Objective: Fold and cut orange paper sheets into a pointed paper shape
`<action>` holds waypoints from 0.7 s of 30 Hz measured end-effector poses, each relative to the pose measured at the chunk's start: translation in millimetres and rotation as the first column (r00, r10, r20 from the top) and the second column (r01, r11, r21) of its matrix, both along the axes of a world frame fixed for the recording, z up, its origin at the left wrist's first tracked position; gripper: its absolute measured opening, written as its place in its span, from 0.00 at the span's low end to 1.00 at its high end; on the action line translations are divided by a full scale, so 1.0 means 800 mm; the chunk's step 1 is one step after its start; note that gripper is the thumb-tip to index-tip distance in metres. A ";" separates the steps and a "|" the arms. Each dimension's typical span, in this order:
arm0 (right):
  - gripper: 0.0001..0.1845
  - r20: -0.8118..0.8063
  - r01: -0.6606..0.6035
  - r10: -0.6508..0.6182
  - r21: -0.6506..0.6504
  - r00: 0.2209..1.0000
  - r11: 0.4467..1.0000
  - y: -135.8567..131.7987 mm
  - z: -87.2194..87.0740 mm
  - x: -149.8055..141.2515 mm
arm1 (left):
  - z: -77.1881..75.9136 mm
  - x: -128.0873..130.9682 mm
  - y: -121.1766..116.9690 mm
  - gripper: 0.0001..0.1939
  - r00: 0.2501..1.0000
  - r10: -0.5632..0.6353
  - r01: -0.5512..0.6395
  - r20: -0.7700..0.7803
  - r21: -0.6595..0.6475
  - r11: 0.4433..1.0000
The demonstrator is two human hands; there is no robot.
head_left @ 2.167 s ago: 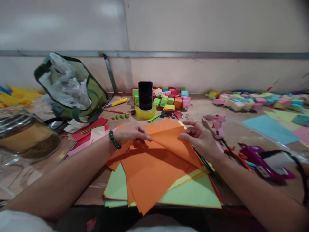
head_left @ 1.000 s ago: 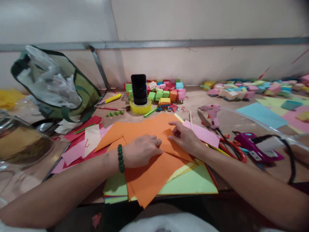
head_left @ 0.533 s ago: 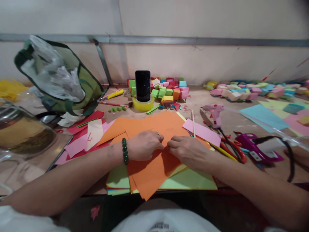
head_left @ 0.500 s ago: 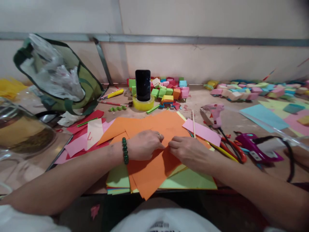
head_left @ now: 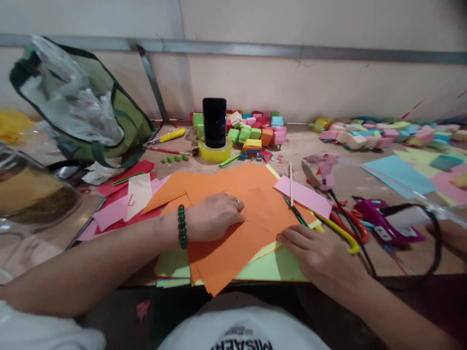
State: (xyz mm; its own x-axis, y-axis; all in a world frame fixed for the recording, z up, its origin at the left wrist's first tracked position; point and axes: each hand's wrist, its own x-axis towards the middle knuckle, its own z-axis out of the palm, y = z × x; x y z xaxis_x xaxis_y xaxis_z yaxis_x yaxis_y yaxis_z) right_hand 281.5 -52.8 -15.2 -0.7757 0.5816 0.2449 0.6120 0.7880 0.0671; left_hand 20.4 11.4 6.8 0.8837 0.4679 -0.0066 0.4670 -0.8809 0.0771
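Observation:
Orange paper sheets [head_left: 255, 194] lie in an overlapping pile in front of me, over light green sheets [head_left: 270, 270]. My left hand [head_left: 215, 216], with a green bead bracelet and a ring, presses on the orange paper near its middle, fingers curled and closed. At the right edge of the orange sheets is my right hand [head_left: 317, 253]; its fingers are held together with their tips on the paper, and the thumb is hidden. A faint line in the paper runs between the two hands. Beside the right hand, scissors with yellow handles [head_left: 343, 233] stick out from under the pile.
A phone [head_left: 214, 122] stands in a yellow tape roll [head_left: 215, 151], with folded paper blocks [head_left: 251, 133] behind. To the right are a pink glue gun [head_left: 326, 170] and a purple device [head_left: 386, 223]. A green bag [head_left: 127, 112] and a glass jar [head_left: 32, 189] stand left.
My right hand has slid right and toward me, from the middle of the orange paper to its right edge. My left hand stays on the paper. The view has shifted slightly.

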 end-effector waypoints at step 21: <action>0.20 -0.224 0.195 -0.196 -0.026 0.955 0.980 -0.019 -0.019 0.002 | -0.005 -0.040 -0.029 0.17 0.912 0.402 -0.386 -0.086 0.152 0.910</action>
State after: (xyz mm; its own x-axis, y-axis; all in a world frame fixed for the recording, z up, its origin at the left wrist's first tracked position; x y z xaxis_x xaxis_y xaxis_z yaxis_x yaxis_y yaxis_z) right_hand 283.3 -67.6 -30.4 -0.5717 0.7180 0.3971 0.7533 0.6511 -0.0927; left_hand -11.7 -12.1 2.9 0.6241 0.7813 -0.0108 0.7769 -0.6219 -0.0982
